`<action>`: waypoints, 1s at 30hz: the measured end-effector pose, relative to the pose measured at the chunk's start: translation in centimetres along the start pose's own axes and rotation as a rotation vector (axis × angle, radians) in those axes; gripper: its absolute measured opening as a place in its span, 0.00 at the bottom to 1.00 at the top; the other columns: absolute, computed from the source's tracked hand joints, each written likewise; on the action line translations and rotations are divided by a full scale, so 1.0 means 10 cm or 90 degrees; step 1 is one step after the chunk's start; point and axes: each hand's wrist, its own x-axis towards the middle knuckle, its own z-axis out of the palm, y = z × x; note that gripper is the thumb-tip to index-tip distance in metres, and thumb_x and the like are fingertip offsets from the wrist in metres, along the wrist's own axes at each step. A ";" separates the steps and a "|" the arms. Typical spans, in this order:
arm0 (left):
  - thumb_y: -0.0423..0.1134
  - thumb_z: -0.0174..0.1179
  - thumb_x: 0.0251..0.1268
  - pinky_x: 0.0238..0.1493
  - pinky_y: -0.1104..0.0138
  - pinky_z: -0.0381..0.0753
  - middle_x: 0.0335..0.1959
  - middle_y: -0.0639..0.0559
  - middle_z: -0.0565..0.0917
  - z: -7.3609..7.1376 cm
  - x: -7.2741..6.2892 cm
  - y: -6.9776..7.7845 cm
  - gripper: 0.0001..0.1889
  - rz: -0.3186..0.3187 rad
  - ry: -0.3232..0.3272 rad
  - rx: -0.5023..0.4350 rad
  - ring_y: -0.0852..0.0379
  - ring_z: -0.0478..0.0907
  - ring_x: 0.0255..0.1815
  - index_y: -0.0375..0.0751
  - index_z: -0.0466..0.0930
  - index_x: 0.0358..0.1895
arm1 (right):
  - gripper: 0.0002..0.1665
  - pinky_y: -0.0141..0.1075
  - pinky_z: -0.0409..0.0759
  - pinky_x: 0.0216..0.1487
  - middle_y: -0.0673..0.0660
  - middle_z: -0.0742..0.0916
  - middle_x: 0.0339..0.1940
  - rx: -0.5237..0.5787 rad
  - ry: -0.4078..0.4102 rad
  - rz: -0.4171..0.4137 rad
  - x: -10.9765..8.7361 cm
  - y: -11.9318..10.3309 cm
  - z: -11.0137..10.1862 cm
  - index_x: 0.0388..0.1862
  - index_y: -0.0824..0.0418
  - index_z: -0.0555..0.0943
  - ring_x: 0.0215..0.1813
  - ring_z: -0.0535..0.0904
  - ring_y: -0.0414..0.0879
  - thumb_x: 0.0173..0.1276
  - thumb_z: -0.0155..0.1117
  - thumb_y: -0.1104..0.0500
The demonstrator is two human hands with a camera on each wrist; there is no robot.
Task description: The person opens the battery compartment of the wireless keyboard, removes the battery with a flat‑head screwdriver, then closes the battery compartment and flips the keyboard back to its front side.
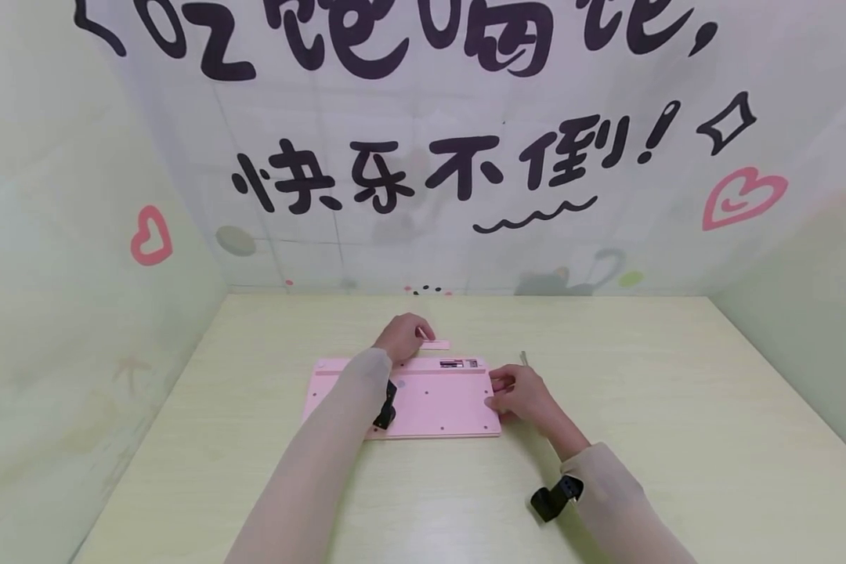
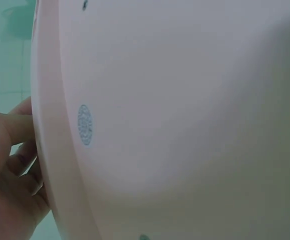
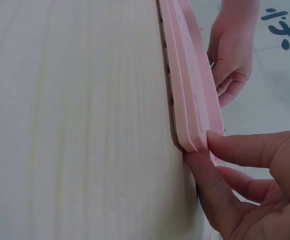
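Note:
A pink keyboard [image 1: 458,403] lies face down, its keys showing along the lower edge in the right wrist view. An uncovered battery slot [image 1: 452,363] shows near its far right edge. Just behind the keyboard my left hand [image 1: 403,337] pinches the left end of a small pink battery cover [image 1: 437,345]; its fingertips are partly hidden by the keyboard in the left wrist view. At the right side my right hand [image 1: 523,392] grips the keyboard's corner, with the thumb [image 3: 240,149] on the underside and a finger [image 3: 207,182] at the edge.
A thin grey stick-like thing [image 1: 524,358] lies just beyond my right hand. The pale wooden table [image 1: 183,470] meets printed cloth walls [image 1: 395,251] at the back and both sides. Black wrist cameras [image 1: 555,500] sit on both arms.

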 end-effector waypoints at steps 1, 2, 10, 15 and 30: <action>0.24 0.50 0.61 0.43 0.65 0.72 0.36 0.52 0.78 0.00 0.00 -0.01 0.14 0.000 0.001 0.001 0.56 0.71 0.37 0.44 0.83 0.37 | 0.24 0.37 0.79 0.28 0.60 0.79 0.36 0.000 -0.001 -0.001 0.00 0.00 0.00 0.51 0.69 0.75 0.31 0.74 0.48 0.53 0.68 0.71; 0.24 0.50 0.61 0.43 0.65 0.72 0.36 0.52 0.78 0.01 0.00 -0.01 0.14 -0.001 0.001 0.001 0.56 0.71 0.36 0.44 0.83 0.37 | 0.24 0.37 0.79 0.28 0.60 0.79 0.36 -0.001 -0.003 -0.003 0.00 0.00 0.00 0.51 0.69 0.75 0.31 0.74 0.48 0.53 0.68 0.71; 0.27 0.51 0.62 0.43 0.64 0.72 0.35 0.53 0.78 0.04 0.03 -0.06 0.13 -0.010 0.003 0.007 0.56 0.72 0.36 0.46 0.84 0.36 | 0.24 0.36 0.79 0.28 0.60 0.78 0.35 0.003 -0.001 0.000 -0.02 -0.01 0.01 0.51 0.69 0.75 0.31 0.74 0.48 0.53 0.68 0.71; 0.27 0.51 0.61 0.42 0.64 0.72 0.34 0.53 0.78 0.05 0.03 -0.05 0.12 -0.025 -0.001 -0.001 0.55 0.72 0.36 0.45 0.83 0.38 | 0.24 0.36 0.80 0.27 0.60 0.79 0.35 0.003 -0.001 -0.005 -0.02 -0.01 0.01 0.51 0.69 0.75 0.30 0.75 0.48 0.53 0.67 0.71; 0.28 0.52 0.62 0.36 0.66 0.71 0.34 0.52 0.77 -0.07 -0.14 0.04 0.11 0.003 -0.018 0.009 0.55 0.71 0.34 0.42 0.81 0.43 | 0.25 0.36 0.80 0.27 0.60 0.79 0.35 -0.007 0.002 -0.012 -0.01 0.00 0.02 0.51 0.69 0.74 0.30 0.74 0.48 0.53 0.67 0.71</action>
